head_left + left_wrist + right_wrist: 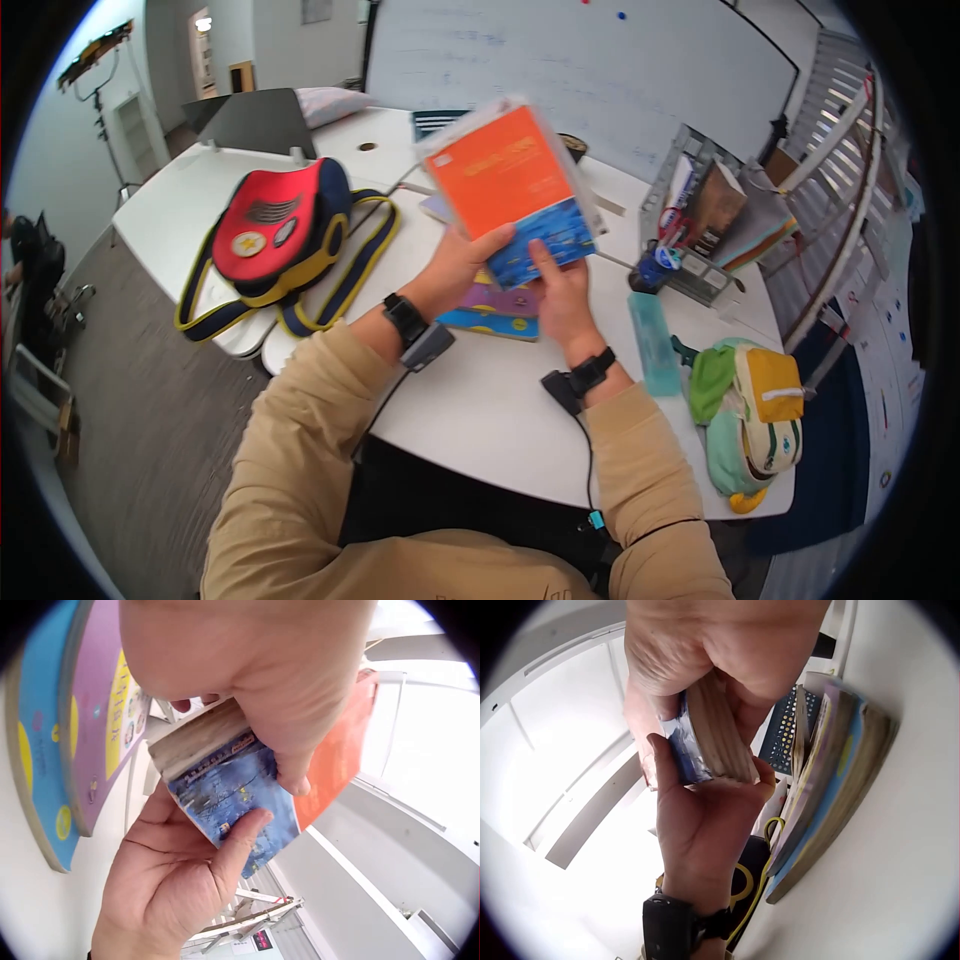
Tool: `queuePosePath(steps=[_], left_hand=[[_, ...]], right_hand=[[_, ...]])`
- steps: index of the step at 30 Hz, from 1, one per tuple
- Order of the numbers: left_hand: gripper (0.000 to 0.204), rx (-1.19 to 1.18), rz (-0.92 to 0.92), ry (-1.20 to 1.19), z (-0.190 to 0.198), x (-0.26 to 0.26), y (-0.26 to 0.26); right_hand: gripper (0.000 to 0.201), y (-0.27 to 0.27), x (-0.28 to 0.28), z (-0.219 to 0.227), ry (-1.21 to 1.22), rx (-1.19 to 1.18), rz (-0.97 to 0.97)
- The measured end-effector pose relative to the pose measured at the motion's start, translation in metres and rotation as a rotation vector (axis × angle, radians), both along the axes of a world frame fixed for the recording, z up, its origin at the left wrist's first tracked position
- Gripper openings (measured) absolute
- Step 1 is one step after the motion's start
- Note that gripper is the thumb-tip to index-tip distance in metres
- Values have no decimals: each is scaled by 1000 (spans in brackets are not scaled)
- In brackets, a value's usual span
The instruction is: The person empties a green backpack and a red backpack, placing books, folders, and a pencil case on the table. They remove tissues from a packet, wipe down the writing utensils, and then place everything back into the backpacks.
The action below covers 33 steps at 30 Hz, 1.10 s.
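Both hands hold a thick stack of books up over the table; the top book [505, 165] has an orange cover with a blue painted-looking lower part. My left hand [455, 270] grips the left side, its thumb across the cover. From the lower right, my right hand [568, 300] grips the bottom corner, thumb on the blue part [236, 795]. Layered page edges [718, 739] show between the hands in the right wrist view. Below lie a purple book [101, 712] and a blue book [45, 750], partly hidden by the hands in the head view.
A red and navy backpack [275, 230] lies on the left of the white table [450, 410]. To the right are a teal case [654, 345], a small green and yellow backpack [755, 415], a pen holder [655, 268] and a grey file rack [700, 275]. A whiteboard [580, 75] stands behind.
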<state>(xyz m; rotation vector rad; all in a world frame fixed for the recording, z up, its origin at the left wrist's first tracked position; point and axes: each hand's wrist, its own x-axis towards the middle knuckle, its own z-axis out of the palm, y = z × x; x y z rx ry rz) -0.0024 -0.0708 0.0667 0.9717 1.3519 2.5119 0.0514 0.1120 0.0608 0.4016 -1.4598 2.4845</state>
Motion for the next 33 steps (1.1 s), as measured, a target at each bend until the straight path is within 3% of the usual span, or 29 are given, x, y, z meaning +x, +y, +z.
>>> queuePosePath(steps=[4, 7, 9, 10, 12, 13, 14, 15, 17, 18, 22, 29, 33], left_hand=[[69, -444, 116, 61, 15, 5, -34], [72, -833, 392, 222, 38, 44, -92], [81, -1036, 812, 647, 26, 40, -154], [88, -1240, 959, 689, 54, 65, -176], [96, -1559, 1222, 705, 65, 86, -229], [98, -1754, 1218, 627, 57, 83, -264], [85, -1874, 1156, 457, 71, 97, -274], [52, -1797, 1088, 508, 57, 83, -313], [29, -1735, 1129, 465, 71, 82, -322], [23, -1625, 1244, 587, 73, 82, -322], [22, -1175, 1302, 762, 100, 64, -301], [21, -1078, 1114, 781, 145, 76, -242], [22, -1105, 997, 726, 166, 98, -219]], right_hand=[[41, 4, -3, 7, -57, -135, -4], [40, 15, -6, 1, -108, -176, 22], [38, 22, -10, -1, -135, -205, 41], [38, 26, -11, -2, -146, -224, 52], [32, 21, -9, 5, -161, -244, 15], [32, 22, -10, 5, -151, -233, 37], [33, 26, -10, 4, -142, -218, 58], [34, 26, -10, 5, -133, -200, 80], [37, 16, -2, 16, -148, -201, 116], [39, 12, 3, 22, -156, -199, 132], [47, -8, 25, 47, -268, -158, 328], [40, -46, 71, 95, -448, 106, 523], [38, -73, 89, 102, -510, 210, 444]])
